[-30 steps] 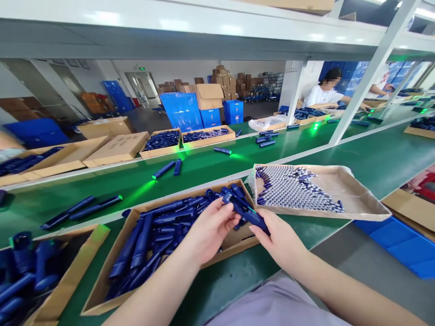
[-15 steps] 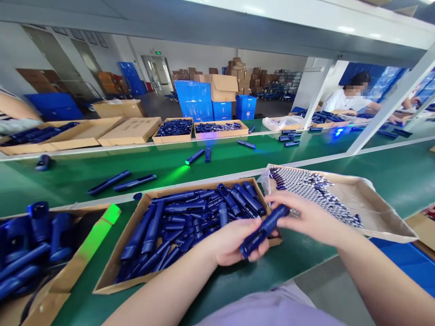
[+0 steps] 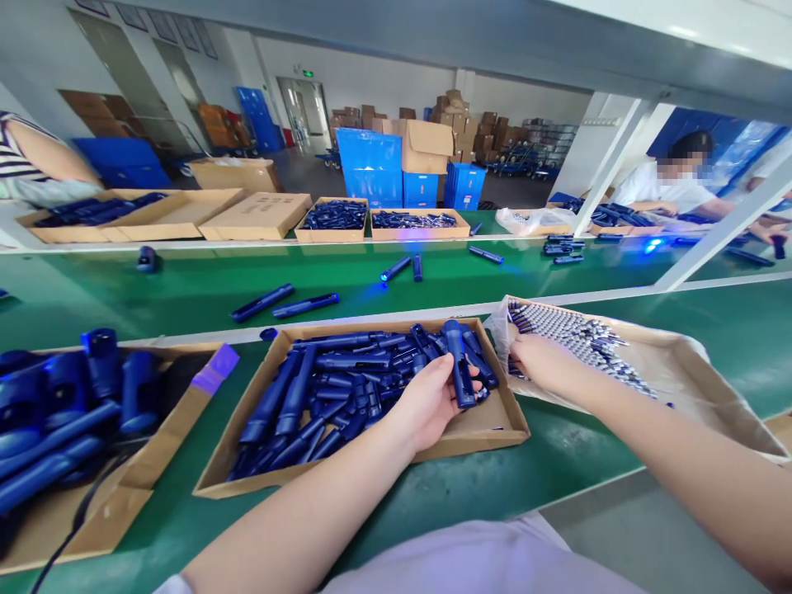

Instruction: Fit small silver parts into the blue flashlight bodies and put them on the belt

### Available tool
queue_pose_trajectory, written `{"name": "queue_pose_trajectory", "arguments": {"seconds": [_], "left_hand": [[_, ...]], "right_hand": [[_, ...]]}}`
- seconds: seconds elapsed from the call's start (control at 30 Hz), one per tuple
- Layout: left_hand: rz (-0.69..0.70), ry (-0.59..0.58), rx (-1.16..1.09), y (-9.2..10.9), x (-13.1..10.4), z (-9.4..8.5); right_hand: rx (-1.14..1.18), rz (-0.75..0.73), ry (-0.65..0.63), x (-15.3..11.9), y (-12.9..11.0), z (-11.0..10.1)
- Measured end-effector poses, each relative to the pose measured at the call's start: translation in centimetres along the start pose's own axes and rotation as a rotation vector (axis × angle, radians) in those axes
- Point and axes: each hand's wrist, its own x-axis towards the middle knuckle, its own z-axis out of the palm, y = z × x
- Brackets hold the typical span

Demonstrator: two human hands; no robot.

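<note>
Gripping a dark blue flashlight body (image 3: 461,363) upright, the left hand (image 3: 426,400) sits at centre frame with fingers wrapped round the lower barrel, its upper end pointing away from the wearer, an end-up pose that seems meant to leave the top reachable. It hovers over the right end of a shallow cardboard box (image 3: 488,429) heaped with more blue flashlight bodies (image 3: 334,388), so the next piece lies directly under the hand. The right hand (image 3: 535,363) is well apart from the left, reaching to the right of centre into a plastic-lined cardboard tray (image 3: 681,371); its fingertips rest among the small silver-and-blue batteries (image 3: 575,334) packed at the tray's near-left corner, and whether they have closed on one I cannot tell. Box and tray stand side by side on the green worktop (image 3: 557,462), each in front of the hand that uses it. At lower left, another carton (image 3: 92,528) holds larger blue housings (image 3: 62,404). Beyond a white rail, loose flashlights (image 3: 285,301) lie on the green conveyor belt (image 3: 186,285), one glowing blue (image 3: 394,269). Another person in white (image 3: 668,186) works at upper right.
</note>
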Motion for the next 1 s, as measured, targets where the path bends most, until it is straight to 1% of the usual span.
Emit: {"name": "queue_pose_trajectory", "arguments": {"seconds": [0.1,0.13,0.2,0.27,0.33,0.4,0.5,0.6,0.77,0.9,1.0], "left_hand": [[0.018,-0.022,-0.008,-0.1,-0.1,0.1],[0.021,-0.033,-0.015,-0.1,-0.1,0.1],[0.025,-0.061,-0.030,-0.2,-0.1,0.1],[0.031,-0.099,-0.046,-0.3,-0.2,0.2],[0.042,-0.143,-0.057,-0.3,-0.2,0.2],[0.050,-0.174,-0.054,-0.3,-0.3,0.2],[0.050,-0.181,-0.042,-0.3,-0.5,0.2],[0.055,-0.184,-0.051,-0.3,-0.4,0.0],[0.058,-0.189,-0.062,-0.3,-0.2,-0.1],[0.047,-0.201,-0.053,-0.2,-0.3,-0.1],[0.042,-0.221,-0.033,-0.1,-0.3,-0.1]], "right_hand": [[-0.076,0.048,-0.002,-0.8,0.6,-1.1],[-0.094,0.073,0.029,-1.3,0.4,-1.5],[-0.043,0.105,0.147,-2.7,-0.7,-2.3],[0.113,0.069,0.261,-4.1,-2.8,-2.5],[0.274,-0.017,0.326,-5.0,-5.3,-1.9],[0.355,-0.070,0.364,-5.2,-7.5,-0.9],[0.421,-0.055,0.442,-4.9,-9.0,0.6],[0.447,-0.059,0.484,-5.0,-9.2,1.1],[0.395,-0.156,0.478,-6.4,-8.6,0.7],[0.395,-0.126,0.495,-6.7,-8.2,0.8],[0.370,-0.156,0.491,-6.4,-8.0,0.9]]}}
